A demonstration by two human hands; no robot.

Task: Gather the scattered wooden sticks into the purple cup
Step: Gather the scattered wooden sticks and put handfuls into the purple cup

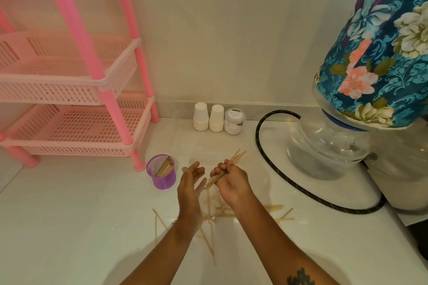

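Observation:
A purple mesh cup stands on the white floor and holds a bunch of wooden sticks leaning to its right side. My right hand is closed around a bundle of sticks that pokes out up-right and down-left of the fist. My left hand hovers open just left of it, palm facing the bundle, with nothing in it. Several loose sticks lie scattered on the floor under and around both forearms, some more to the right.
A pink plastic rack stands at the left. Two white paper cup stacks and a small jar sit by the wall. A black hose curves around a large water bottle under a floral cover at right.

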